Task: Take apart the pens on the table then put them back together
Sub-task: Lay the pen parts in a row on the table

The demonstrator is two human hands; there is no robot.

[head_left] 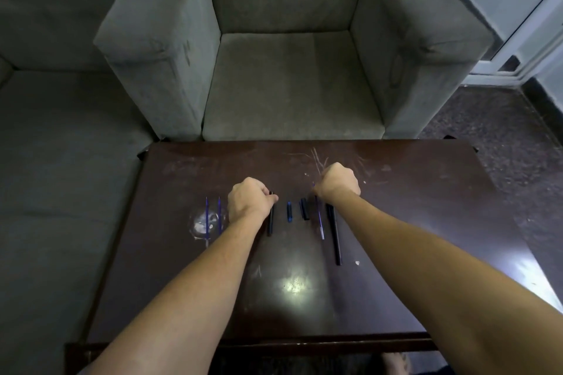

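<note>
Both your hands are curled shut on pen parts right now. Your left hand (248, 202) is pinching the far end of a black barrel (270, 221), which lies flat pointing back toward you. Your right hand (336, 183) is fisted around the far end of a thin blue refill (319, 218), though the fingers are tucked under so you can't really see the exact contact.

Going near to far on the table (426, 207): closest to you there's a glare patch on the dark wood, then the long end of another black barrel (335, 234) on the right, just beside that refill. Between your hands sit a short blue cap (289, 211) and a short black piece (304, 208), close together but not touching. Off to the left of your left hand, two more blue refills (213, 216) lie side by side over a whitish scuff.

Past your hands the wood's scratched up, and beyond the far edge there's a grey armchair (289, 85), with a sofa (61, 131) on the left.
</note>
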